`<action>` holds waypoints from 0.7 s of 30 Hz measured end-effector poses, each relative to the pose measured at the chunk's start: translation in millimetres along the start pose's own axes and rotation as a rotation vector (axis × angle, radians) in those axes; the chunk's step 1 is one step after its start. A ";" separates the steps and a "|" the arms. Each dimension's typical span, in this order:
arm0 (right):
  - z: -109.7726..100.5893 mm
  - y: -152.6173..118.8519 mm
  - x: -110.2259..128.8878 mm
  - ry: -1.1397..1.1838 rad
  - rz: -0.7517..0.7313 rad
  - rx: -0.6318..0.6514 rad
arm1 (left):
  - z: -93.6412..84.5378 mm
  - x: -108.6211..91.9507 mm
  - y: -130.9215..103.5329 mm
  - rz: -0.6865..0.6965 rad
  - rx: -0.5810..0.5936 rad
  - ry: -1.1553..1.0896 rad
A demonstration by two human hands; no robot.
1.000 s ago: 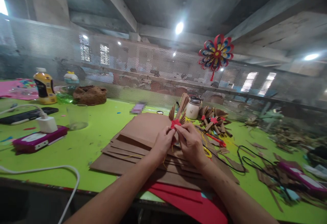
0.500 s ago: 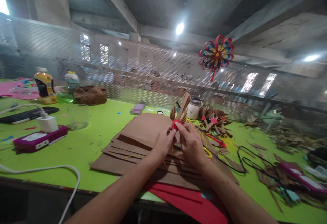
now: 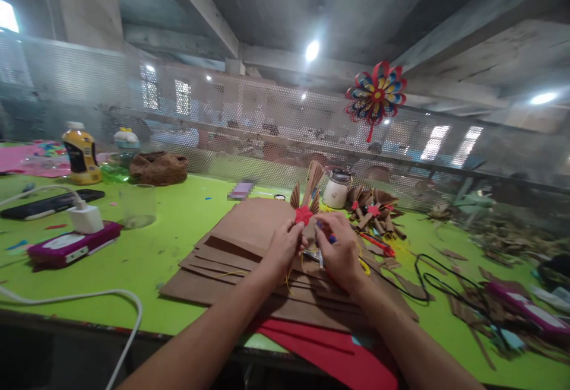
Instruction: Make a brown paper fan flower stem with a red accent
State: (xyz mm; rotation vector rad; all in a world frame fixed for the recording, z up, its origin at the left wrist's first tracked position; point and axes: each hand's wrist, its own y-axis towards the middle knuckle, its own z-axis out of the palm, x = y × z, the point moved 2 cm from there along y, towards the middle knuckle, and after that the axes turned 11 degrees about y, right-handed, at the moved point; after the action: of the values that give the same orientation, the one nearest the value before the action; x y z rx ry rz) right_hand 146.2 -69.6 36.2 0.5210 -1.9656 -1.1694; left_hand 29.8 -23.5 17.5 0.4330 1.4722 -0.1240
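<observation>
My left hand [image 3: 286,244] is closed on the lower part of a pleated brown paper figure [image 3: 315,179] with fan-like wings. A red paper star [image 3: 304,215] sits on its front, just above my left fingertips. Beside the star, my right hand [image 3: 339,247] is off the figure, its thumb and fingers apart; something small and blue [image 3: 332,238] shows between them, and I cannot make out what it is. Below both hands lies a stack of brown paper [image 3: 249,224]. Yellow thread [image 3: 288,283] hangs under my left hand, and red paper [image 3: 329,348] lies at the table edge.
At the back stands a white jar [image 3: 336,191] next to several finished paper figures [image 3: 374,209]. A black cord [image 3: 416,280] and paper scraps cover the right side. Leftward are a clear cup [image 3: 138,207], a purple power strip [image 3: 73,244] and a yellow bottle [image 3: 81,155].
My right hand has drawn back from the star, and its fingers have parted. The figure has tilted slightly left in my left hand, leaving the star's face in view.
</observation>
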 end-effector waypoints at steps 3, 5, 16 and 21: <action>-5.0 4.3 -15.9 0.114 0.172 -0.152 | -0.1 -0.6 -0.3 -0.052 0.004 -0.040; -6.8 6.7 -27.1 0.201 0.286 -0.179 | 0.1 -1.3 -0.9 -0.082 0.010 -0.056; -2.8 6.1 -20.1 0.248 0.330 -0.027 | -1.1 0.7 0.2 -0.043 0.030 -0.013; 3.9 3.8 -18.2 0.165 0.294 0.022 | -0.4 1.6 -0.1 -0.012 0.043 0.002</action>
State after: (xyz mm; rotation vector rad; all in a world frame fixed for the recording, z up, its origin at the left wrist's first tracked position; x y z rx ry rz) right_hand 154.5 -53.3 30.9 0.3148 -1.8411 -0.8935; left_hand 29.6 -23.2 15.9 0.4591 1.4762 -0.1651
